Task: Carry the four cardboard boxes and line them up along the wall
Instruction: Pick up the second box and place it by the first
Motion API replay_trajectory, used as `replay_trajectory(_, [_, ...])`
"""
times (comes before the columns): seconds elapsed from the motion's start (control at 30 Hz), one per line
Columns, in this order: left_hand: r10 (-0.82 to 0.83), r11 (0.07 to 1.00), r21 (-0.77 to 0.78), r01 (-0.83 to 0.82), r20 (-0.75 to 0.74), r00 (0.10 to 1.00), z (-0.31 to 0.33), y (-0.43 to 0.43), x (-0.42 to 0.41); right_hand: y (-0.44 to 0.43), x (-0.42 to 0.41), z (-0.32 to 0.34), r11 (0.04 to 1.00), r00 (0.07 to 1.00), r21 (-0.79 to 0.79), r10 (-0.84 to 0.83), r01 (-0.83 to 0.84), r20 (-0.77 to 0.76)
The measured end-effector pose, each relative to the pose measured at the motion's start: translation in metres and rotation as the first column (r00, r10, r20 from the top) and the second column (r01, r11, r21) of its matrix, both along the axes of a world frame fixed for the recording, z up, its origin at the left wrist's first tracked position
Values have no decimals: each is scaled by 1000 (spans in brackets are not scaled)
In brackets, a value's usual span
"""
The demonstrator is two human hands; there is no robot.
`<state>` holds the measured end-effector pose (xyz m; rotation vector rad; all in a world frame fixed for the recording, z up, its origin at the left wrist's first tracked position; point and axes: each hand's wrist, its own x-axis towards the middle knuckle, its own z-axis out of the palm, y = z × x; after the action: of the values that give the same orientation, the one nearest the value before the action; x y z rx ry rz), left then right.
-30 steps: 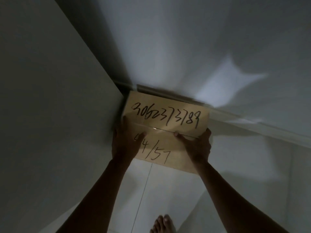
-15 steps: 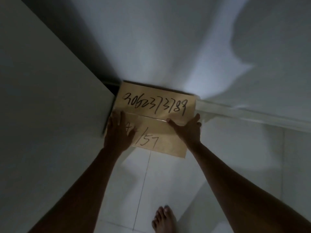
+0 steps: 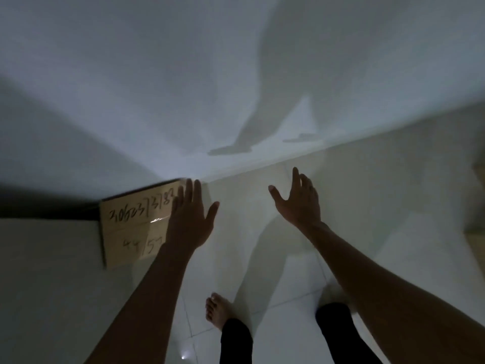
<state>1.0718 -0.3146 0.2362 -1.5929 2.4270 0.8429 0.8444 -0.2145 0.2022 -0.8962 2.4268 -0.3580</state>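
Dim white wall [image 3: 157,74] meets pale tiled floor [image 3: 262,258]; cardboard box [image 3: 131,227] sits on the floor in the corner, back edge at the wall, handwritten numbers on top. I see my left hand [image 3: 190,222] flat, fingers spread, palm down over the box's right edge, contact unclear. Right hand [image 3: 299,203] hovers over bare floor, fingers splayed, holding nothing, well apart from the box.
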Motion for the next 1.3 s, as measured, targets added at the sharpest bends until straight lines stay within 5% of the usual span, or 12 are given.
replay_trajectory(0.43, [-540,842,-7,540,-31,841,89,161,-427,267,-353,86,930,919,37,-354,365,-176])
replay_trajectory(0.77, [-813,577,46,816,-63,579,99,363,-684,535,-522,99,686,682,62,-702,725,-204])
replay_trajectory(1.07, [-943,328,117,937,-22,333,-16,513,-842,688,-603,6,457,459,48,-875,888,-154])
replay_trajectory(1.3, [-933,355,176,918,0,360,-182,583,-964,758,-674,-150,277,277,70,-961,958,0])
